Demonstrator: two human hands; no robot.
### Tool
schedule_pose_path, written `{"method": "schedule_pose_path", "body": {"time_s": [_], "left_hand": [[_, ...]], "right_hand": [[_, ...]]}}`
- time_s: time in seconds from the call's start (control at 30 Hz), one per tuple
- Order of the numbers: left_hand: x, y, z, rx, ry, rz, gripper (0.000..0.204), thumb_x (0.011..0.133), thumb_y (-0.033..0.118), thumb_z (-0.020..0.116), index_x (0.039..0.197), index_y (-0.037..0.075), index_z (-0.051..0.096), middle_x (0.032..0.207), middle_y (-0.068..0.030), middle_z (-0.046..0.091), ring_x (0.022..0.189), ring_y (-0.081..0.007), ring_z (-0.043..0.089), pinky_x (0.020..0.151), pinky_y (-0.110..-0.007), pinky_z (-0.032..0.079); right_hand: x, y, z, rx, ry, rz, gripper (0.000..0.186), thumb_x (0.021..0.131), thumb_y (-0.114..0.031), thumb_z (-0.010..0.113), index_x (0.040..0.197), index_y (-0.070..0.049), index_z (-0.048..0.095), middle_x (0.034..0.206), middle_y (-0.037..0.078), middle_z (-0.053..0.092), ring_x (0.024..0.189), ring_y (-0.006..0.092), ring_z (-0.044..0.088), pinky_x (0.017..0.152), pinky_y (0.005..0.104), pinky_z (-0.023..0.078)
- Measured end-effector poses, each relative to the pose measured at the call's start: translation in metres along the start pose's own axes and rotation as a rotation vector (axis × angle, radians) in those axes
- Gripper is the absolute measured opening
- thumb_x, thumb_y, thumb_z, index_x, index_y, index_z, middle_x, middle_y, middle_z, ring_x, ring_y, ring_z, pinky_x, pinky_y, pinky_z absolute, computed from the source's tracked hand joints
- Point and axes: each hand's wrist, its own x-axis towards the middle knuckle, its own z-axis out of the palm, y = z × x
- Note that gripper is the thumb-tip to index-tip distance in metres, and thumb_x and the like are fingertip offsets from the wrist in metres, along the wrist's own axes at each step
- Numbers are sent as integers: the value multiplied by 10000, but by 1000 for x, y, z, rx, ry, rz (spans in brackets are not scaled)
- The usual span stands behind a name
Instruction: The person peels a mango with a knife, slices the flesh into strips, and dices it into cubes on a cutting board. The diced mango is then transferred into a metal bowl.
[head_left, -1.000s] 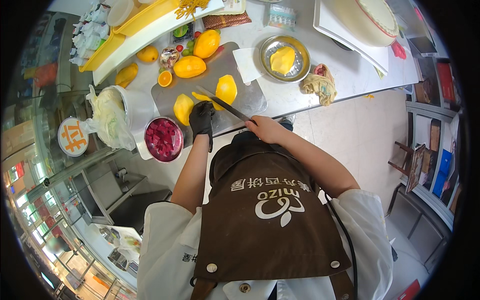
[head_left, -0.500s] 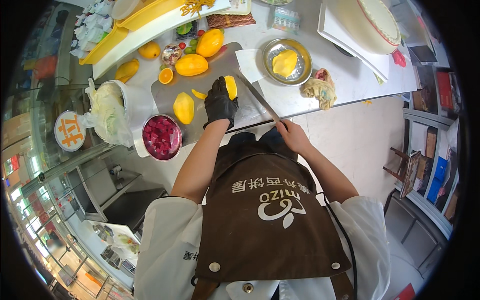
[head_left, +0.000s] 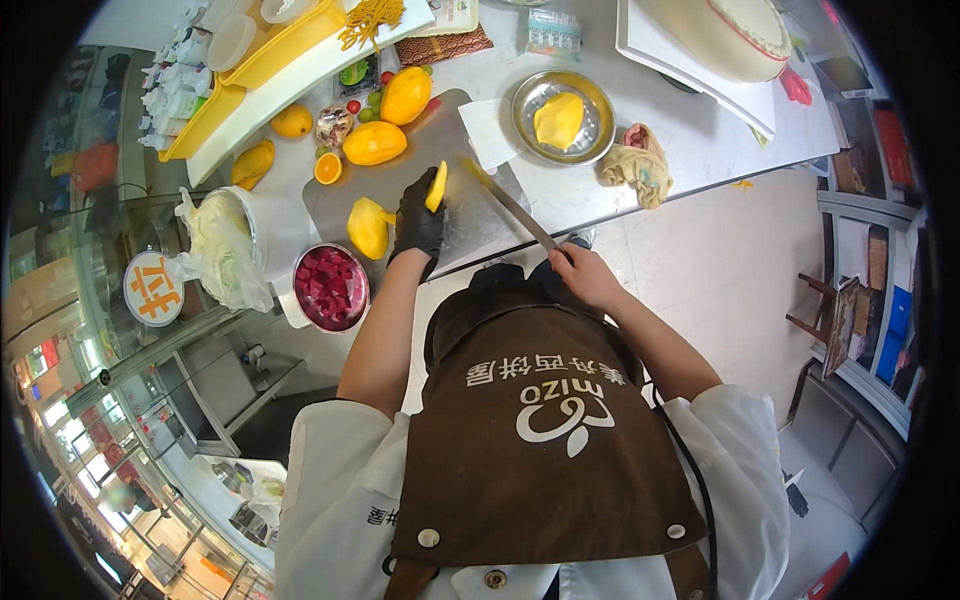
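Note:
My black-gloved left hand (head_left: 417, 218) grips a mango slice (head_left: 436, 186) standing on edge over the grey cutting board (head_left: 325, 203). Its fingers are partly behind the slice. To its right, my bare right hand (head_left: 578, 273) is closed on the handle of a long knife (head_left: 518, 212), whose yellow-stained tip rests over the board. A peeled mango piece (head_left: 368, 235) lies just left of my left hand. Behind are peeled whole mangoes (head_left: 374, 147) and a cut orange (head_left: 327, 170). A bowl of magenta cubes (head_left: 328, 282) stands near the front left.
A steel dish (head_left: 600, 108) holds another mango piece, beside a crumpled cloth (head_left: 640, 172). A lined bucket (head_left: 280, 225) stands left, yellow trays (head_left: 205, 120) behind it, a white round cake-like object (head_left: 730, 40) back right. A blurred person (head_left: 125, 500) is in the far-left background.
My left hand has taken up the mango slice that lay on the board and turned it on edge. The knife has moved rightward, away from my left hand, with my right hand.

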Motion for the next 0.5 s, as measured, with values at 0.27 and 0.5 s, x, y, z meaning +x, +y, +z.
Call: {"method": "schedule_pose_path", "body": {"time_s": [0.27, 0.5], "left_hand": [[10, -28, -15, -707, 2, -364, 460, 931, 78, 724, 1372, 29, 603, 1186, -67, 709, 1045, -181, 679, 937, -307, 528], [13, -14, -29, -803, -104, -417, 438, 946, 78, 723, 1369, 40, 616, 1167, -43, 709, 977, -142, 667, 880, -289, 533]], "right_hand": [[5, -25, 4, 50, -8, -123, 427, 1062, -401, 512, 1080, 6, 638, 904, 252, 686, 891, 431, 667, 795, 456, 508], [16, -65, 1, 109, -44, -166, 405, 1061, -379, 536, 1095, 13, 632, 916, 256, 688, 906, 439, 664, 803, 458, 511]]}}
